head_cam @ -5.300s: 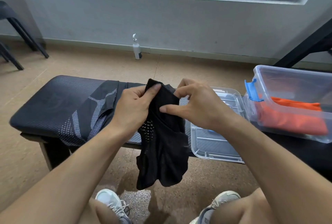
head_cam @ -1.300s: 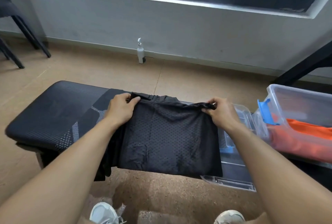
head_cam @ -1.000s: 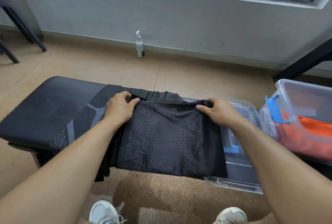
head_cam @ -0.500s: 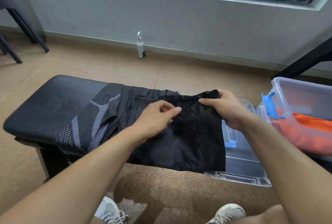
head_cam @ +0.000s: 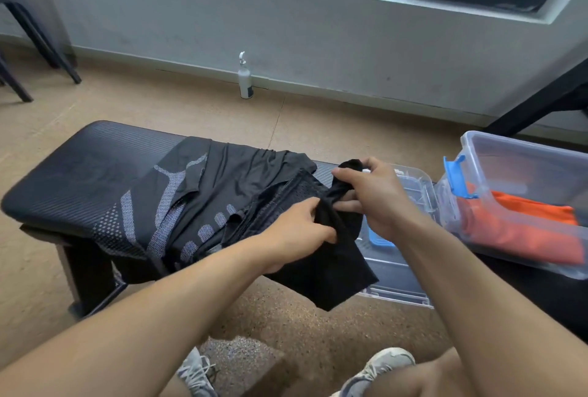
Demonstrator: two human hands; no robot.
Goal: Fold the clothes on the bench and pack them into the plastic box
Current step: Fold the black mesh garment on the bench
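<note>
Black mesh shorts (head_cam: pixel 331 269) are bunched between both hands over the front edge of the black padded bench (head_cam: pixel 73 174). My left hand (head_cam: pixel 299 231) grips the fabric near its middle. My right hand (head_cam: pixel 372 193) pinches the upper end, which sticks up above my fingers. The lower part of the shorts hangs off the bench. A black shirt with a grey pattern (head_cam: pixel 191 205) lies spread on the bench to the left. The clear plastic box (head_cam: pixel 521 161) with a blue latch stands at the right and holds an orange garment (head_cam: pixel 528 225).
The box's clear lid (head_cam: pixel 401 282) lies flat on the bench between the shorts and the box. A white bottle (head_cam: pixel 245 78) stands on the floor by the wall. Black chair legs (head_cam: pixel 47 43) are at far left. My shoes (head_cam: pixel 375 368) are below.
The shorts lay flat and spread on the bench a second ago. Both hands have since moved together to the right and gathered the fabric into a narrow bunch.
</note>
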